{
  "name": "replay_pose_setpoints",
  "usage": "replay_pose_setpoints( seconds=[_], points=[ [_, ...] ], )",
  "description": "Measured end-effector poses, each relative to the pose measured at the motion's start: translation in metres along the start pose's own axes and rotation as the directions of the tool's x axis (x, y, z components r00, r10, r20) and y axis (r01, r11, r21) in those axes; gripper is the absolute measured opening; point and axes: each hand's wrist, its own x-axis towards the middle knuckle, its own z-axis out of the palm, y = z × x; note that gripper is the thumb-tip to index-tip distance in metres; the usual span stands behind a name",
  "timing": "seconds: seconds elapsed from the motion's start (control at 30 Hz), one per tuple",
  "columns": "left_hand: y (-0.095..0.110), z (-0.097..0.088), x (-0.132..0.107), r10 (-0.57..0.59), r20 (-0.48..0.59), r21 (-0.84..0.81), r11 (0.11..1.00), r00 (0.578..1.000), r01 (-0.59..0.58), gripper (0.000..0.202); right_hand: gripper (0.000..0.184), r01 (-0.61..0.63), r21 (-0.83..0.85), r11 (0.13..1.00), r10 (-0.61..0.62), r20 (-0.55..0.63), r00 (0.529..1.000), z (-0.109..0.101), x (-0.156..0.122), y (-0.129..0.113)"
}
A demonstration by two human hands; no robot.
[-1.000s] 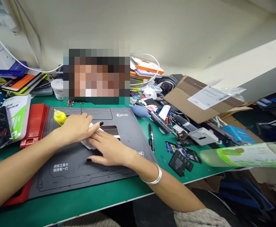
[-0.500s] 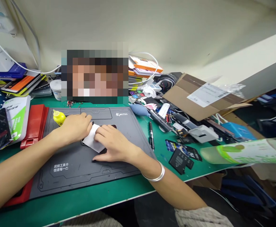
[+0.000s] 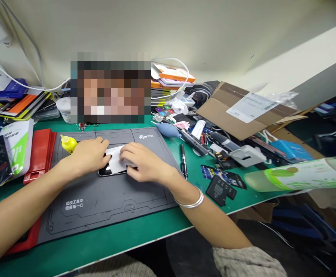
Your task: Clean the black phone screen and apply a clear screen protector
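A phone [image 3: 104, 171] with a dark glossy face lies on the grey work mat [image 3: 104, 207], partly covered by a white wipe [image 3: 116, 158]. My left hand [image 3: 90, 154] is closed at the phone's left end, its thumb by the wipe's edge. From the right, my right hand [image 3: 142, 161] presses the wipe against the phone with curled fingers, its thumb tucked at the near edge. The phone's right end is hidden under that hand. Just behind my left hand stands a yellow squeeze bottle [image 3: 69, 144].
Red cases [image 3: 39, 154] and packaged phones [image 3: 18, 148] lie on the left. To the right are a black pen [image 3: 183, 161], a blue air blower [image 3: 168, 130], batteries [image 3: 217, 190] and a cardboard box [image 3: 228, 109]. A drink bottle [image 3: 297, 175] juts in. A blurred block [image 3: 110, 92] sits behind the mat.
My right hand has moved slightly right and away from me, drawing its thumb in off the mat. The wipe now lies flatter, baring the phone's near edge. My left hand stays at the phone.
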Motion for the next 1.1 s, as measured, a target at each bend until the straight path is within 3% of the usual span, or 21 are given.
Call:
replay_pose_setpoints(
  seconds=[0.23,0.4,0.53,0.83,1.1],
  points=[
    [0.000,0.000,0.000,0.022,0.014,0.037,0.999,1.000,-0.022,0.037,0.028,-0.120,-0.002,0.993,0.118,-0.131,0.984,0.003,-0.002,0.015],
    [0.000,-0.002,0.001,0.032,0.023,0.027,0.999,0.999,-0.033,0.033,0.037,-0.246,-0.003,0.969,0.244,-0.114,0.963,0.003,-0.004,0.027],
    [-0.001,-0.003,0.001,0.050,0.015,-0.038,0.998,0.999,-0.049,0.030,0.030,-0.352,-0.005,0.936,0.349,-0.106,0.931,0.004,-0.004,0.031],
    [-0.006,0.004,0.007,0.154,-0.077,-0.142,0.976,0.985,-0.164,0.027,0.018,-0.383,0.052,0.922,0.386,-0.119,0.915,0.007,-0.003,0.037],
    [-0.009,0.010,0.009,0.262,-0.213,-0.309,0.896,0.941,-0.319,0.034,0.033,-0.381,0.061,0.923,0.385,-0.114,0.916,0.009,-0.003,0.040]
  ],
)
